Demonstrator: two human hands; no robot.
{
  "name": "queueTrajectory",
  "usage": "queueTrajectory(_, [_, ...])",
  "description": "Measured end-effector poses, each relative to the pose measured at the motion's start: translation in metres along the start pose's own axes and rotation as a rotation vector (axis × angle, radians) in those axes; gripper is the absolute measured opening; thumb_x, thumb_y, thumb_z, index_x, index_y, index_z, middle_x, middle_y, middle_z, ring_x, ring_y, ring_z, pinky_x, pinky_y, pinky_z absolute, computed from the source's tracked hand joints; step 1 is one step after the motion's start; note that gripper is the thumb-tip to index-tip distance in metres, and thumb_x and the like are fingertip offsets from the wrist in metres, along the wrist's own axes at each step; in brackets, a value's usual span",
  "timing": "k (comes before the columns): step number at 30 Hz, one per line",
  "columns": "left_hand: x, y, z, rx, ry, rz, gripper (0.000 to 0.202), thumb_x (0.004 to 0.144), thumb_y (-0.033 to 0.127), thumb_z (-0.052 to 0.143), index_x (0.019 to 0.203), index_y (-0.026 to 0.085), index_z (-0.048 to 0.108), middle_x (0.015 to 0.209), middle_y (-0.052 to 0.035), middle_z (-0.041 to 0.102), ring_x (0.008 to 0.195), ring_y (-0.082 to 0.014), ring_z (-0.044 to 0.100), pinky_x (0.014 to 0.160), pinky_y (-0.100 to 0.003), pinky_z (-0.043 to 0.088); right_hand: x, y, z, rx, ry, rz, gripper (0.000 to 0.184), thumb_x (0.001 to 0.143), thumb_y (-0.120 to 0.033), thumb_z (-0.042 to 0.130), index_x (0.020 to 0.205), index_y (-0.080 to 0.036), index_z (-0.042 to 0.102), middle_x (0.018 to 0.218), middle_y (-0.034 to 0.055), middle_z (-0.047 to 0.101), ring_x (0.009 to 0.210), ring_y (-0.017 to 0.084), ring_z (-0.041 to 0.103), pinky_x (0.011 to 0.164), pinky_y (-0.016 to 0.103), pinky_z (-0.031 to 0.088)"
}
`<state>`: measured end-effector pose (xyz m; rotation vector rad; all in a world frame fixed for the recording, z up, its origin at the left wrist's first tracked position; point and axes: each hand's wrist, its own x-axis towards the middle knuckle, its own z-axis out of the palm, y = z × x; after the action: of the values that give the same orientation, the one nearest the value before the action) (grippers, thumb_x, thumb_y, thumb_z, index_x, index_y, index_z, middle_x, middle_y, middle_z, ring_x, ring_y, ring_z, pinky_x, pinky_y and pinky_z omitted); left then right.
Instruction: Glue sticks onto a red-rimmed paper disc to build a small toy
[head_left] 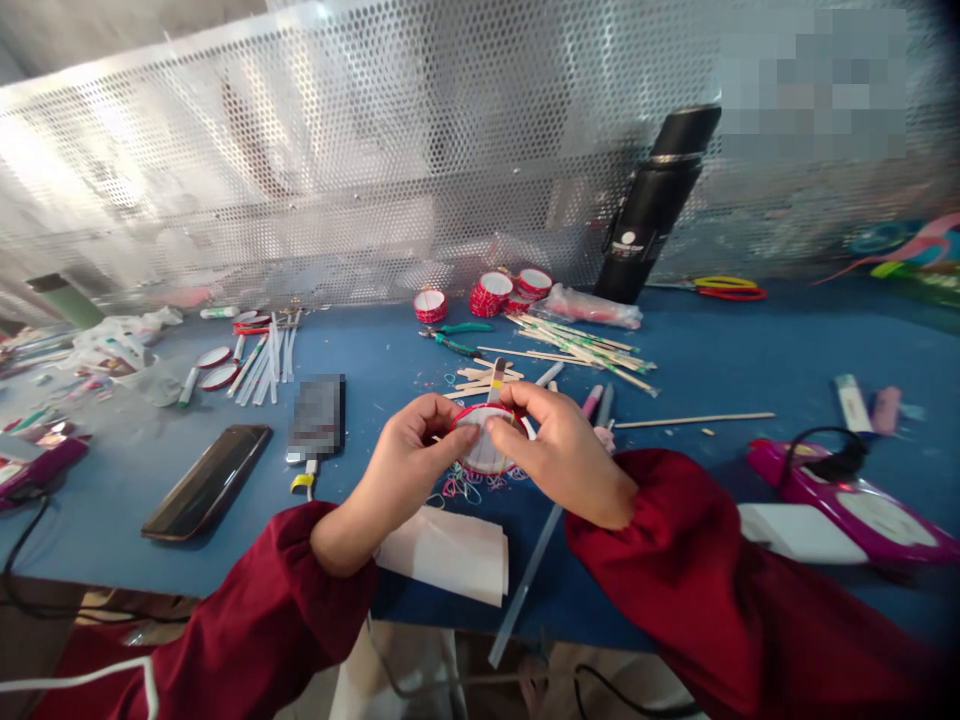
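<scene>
Red-rimmed disc (484,445) pinched between left hand (409,455) and right hand (559,450) near the bench's (750,350) front edge, wooden sticks (577,345) lying behind

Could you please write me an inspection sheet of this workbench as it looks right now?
Surface: blue table, strewn with small scraps.
Job's things: red-rimmed round piece held above the table; a stick rises behind it.
Clutter: wooden sticks, red-rimmed rounds, pliers, rubber bands, folded white paper, black phone, black flask, clear tube.
Grips: left hand and right hand both pinch the round piece's rim.
Cables: black cord on the magenta tool; black cable at the left edge.
Surroundings: perforated metal screen behind the table.
</scene>
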<state>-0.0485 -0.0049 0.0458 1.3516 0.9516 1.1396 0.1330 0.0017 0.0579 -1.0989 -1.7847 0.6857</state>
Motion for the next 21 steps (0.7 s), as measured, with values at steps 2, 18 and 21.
queueTrajectory(2, [-0.001,0.003,0.002,-0.048,-0.024,0.0,0.031,0.08,0.04,0.083,0.09,0.016,0.065,0.076,0.001,0.063,0.067,-0.0107,0.055,0.063,-0.024,0.043,0.0,0.0,0.0,0.005,0.016,0.007,0.012,0.082,-0.03,0.057,0.078,-0.02,0.062,0.072,-0.0005,0.06,0.066,0.015,0.051,0.063,0.028,0.043])
queueTrajectory(18, [-0.001,-0.009,0.002,0.191,-0.084,-0.024,0.027,0.083,0.036,0.076,0.09,0.015,0.062,0.078,0.0004,0.058,0.067,-0.0114,0.048,0.058,-0.025,0.038,0.0,-0.001,0.0,0.001,0.045,0.045,0.017,0.08,-0.032,0.054,0.083,-0.019,0.065,0.08,0.0034,0.068,0.074,0.018,0.059,0.069,0.031,0.047])
queueTrajectory(21, [-0.002,-0.008,0.004,0.225,-0.059,0.001,0.022,0.083,0.033,0.074,0.087,0.016,0.061,0.077,0.0003,0.057,0.068,-0.0119,0.047,0.059,-0.025,0.038,-0.001,-0.002,0.0,-0.006,0.056,0.035,0.015,0.08,-0.031,0.055,0.081,-0.019,0.064,0.078,0.0028,0.067,0.073,0.018,0.059,0.069,0.03,0.047])
